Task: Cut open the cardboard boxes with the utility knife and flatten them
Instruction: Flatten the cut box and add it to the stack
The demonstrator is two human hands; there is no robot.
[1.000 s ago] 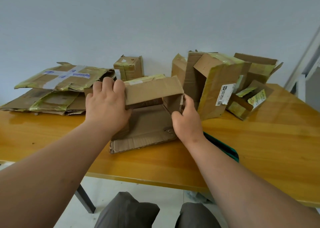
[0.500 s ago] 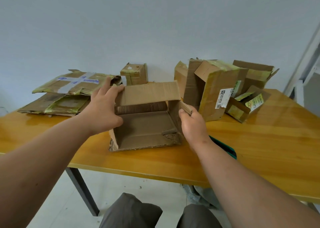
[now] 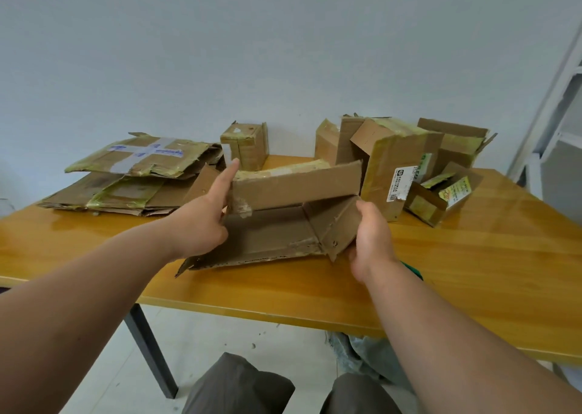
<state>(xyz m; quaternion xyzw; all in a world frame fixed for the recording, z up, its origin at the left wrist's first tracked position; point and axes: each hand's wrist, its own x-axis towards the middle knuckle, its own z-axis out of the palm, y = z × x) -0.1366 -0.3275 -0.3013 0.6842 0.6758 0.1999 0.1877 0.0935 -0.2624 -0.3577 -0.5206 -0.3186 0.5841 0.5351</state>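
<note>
1. Cardboard box (image 3: 283, 227), the opened one, lies in the centre of the frame on the tabletop (image 3: 472, 256), with its open side toward the camera. Its upper panel stands tilted above the bottom panel, and a side flap on the right leans outward.
2. The tabletop is of shiny yellow-brown wood and crosses the whole middle of the frame; one dark leg (image 3: 151, 350) shows at the lower left.
3. A stack of flattened boxes (image 3: 132, 174) rests at the middle left of the frame, with yellowish tape and a cross of clear tape on the top piece.
4. A group of unflattened boxes (image 3: 403, 161) stands at the middle right, just behind and beside the opened box; one carries a white label.
5. The left hand (image 3: 201, 224) touches the left end of the upper panel, the index finger straight and pointing up along the edge; the other fingers are hidden behind the cardboard, so I cannot tell if they hold it.
6. The right hand (image 3: 371, 240) holds the right side flap, the fingers curled around its edge.
7. A small taped box (image 3: 245, 145) stands upright at the wall, behind the opened box.
8. A green object (image 3: 412, 270) shows only a little behind the right wrist; what it is I cannot tell.
</note>
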